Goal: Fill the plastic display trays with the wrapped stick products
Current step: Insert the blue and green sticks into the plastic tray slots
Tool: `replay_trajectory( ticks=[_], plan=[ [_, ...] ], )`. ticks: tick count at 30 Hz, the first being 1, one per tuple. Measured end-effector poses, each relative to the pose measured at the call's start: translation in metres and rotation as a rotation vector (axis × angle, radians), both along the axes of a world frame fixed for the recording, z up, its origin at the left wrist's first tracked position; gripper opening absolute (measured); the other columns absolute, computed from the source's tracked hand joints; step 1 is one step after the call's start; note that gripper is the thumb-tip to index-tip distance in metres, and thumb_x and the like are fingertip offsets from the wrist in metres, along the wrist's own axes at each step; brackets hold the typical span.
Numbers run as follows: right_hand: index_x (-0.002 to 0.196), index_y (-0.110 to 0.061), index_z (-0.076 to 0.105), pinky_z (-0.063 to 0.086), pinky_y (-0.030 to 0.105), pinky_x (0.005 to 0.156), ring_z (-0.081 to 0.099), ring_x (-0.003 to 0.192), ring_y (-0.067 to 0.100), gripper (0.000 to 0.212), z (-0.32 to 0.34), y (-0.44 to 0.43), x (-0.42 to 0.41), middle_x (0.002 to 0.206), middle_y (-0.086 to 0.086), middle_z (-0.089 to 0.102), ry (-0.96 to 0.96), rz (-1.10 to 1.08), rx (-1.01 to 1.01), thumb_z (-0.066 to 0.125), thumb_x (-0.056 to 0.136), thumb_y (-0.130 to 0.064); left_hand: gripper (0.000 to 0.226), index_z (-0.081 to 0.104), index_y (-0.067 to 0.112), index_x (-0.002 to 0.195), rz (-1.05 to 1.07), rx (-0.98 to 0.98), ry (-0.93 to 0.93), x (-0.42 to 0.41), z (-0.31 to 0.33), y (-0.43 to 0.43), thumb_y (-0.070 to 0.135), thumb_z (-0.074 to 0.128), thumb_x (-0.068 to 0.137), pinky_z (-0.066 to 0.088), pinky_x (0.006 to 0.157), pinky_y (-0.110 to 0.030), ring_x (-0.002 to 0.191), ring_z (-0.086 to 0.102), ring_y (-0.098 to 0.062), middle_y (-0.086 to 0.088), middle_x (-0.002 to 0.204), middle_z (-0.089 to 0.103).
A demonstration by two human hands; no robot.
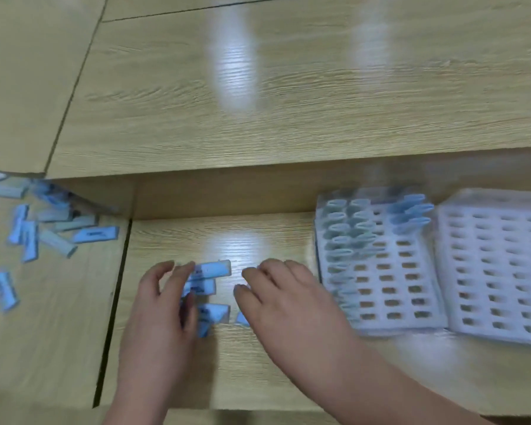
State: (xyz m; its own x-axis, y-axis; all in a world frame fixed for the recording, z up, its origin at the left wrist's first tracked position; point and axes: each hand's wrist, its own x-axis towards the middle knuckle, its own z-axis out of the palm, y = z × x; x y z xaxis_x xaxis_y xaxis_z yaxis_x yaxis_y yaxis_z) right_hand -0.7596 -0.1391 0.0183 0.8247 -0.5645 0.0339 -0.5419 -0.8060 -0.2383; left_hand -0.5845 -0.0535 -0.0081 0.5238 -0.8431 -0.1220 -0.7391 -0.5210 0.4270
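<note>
Hands: left hand (157,305) curls over wrapped sticks (209,289) at lower centre, grip unclear in blur; right hand (284,299) loosely spread beside them | Trays: part-filled tray (380,277) at right, empty tray (497,271) at far right | Risk: a loose bundle could scatter across the counter (258,234), or sticks could jam crooked in the slots.

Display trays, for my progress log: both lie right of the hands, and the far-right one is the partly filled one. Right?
Not quite. The head view shows the partly filled tray is the one nearer the right hand; the far-right tray is empty.
</note>
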Motion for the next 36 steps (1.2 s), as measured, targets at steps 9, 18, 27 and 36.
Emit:
replay_trajectory(
  ticks=[9,18,27,36],
  plan=[
    [0.072,-0.031,0.064,0.046,0.027,0.065,0.058,0.072,0.014,0.038,-0.002,-0.020,0.015,0.069,-0.011,0.057,0.235,0.169,-0.044,0.030,0.075,-0.014,0.022,0.071,0.031,0.110,-0.291,0.034,-0.099,0.019,0.002,-0.036,0.029,0.070,0.088,0.053,0.053,-0.035,0.081,0.066,-0.019,0.012,0.118,0.060],
    [0.106,-0.035,0.054,0.048,0.030,0.070,0.055,0.087,0.008,0.018,0.048,-0.037,-0.040,0.096,-0.015,0.059,-0.144,0.020,0.403,0.063,0.090,-0.035,0.029,0.054,0.043,0.082,-0.294,-0.001,-0.010,0.014,0.020,-0.061,0.028,0.079,0.081,0.044,0.053,-0.029,0.061,0.054,-0.002,0.026,0.072,0.055],
    [0.111,-0.047,0.057,0.049,0.016,0.065,0.063,0.081,0.009,0.035,0.054,-0.104,-0.142,0.097,-0.018,0.064,-0.661,-0.450,0.485,0.066,0.084,-0.026,0.015,0.068,0.036,0.097,-0.362,-0.332,0.546,-0.082,0.075,-0.113,0.040,0.071,0.082,0.038,0.050,-0.019,0.051,0.045,-0.007,0.003,0.061,0.055],
    [0.110,-0.029,0.058,0.055,0.021,0.077,0.070,0.094,0.013,0.032,0.014,-0.113,-0.143,0.101,-0.012,0.069,-0.922,-0.493,0.417,0.068,0.088,-0.008,0.003,0.068,0.033,0.086,-0.266,-0.344,0.824,-0.136,0.067,-0.148,0.032,0.069,0.083,0.061,0.069,-0.045,0.076,0.071,-0.023,0.004,0.082,0.072]
  ],
)
